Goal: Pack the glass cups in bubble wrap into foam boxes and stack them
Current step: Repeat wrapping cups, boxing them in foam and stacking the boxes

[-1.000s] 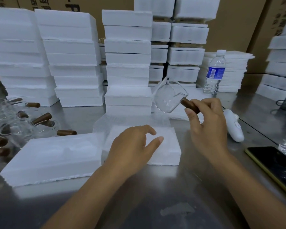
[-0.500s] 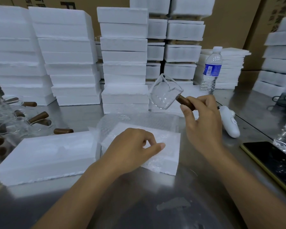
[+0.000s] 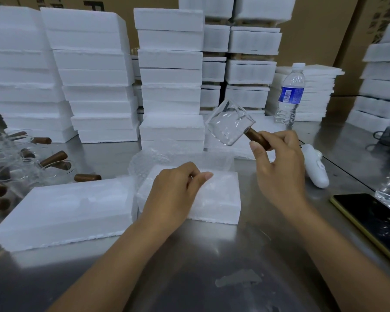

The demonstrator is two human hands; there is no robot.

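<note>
My right hand (image 3: 279, 167) holds a clear glass cup (image 3: 229, 124) by its brown wooden handle, tilted in the air above the table. My left hand (image 3: 178, 194) rests on a small white foam box (image 3: 221, 199) covered by a sheet of bubble wrap (image 3: 180, 158), fingers pinched on the wrap. A larger foam piece (image 3: 65, 210) lies to the left of the box. Several more glass cups with brown handles (image 3: 32, 167) lie at the far left.
Tall stacks of foam boxes (image 3: 169, 75) fill the back of the steel table (image 3: 212, 255). A water bottle (image 3: 289, 95) stands at the back right, a white handheld device (image 3: 315, 170) lies beside my right hand, and a phone (image 3: 374, 224) lies at the right edge.
My left hand's fingers went from spread to pinched on the bubble wrap. My right hand with the cup stayed at nearly the same spot, the cup tilting a little.
</note>
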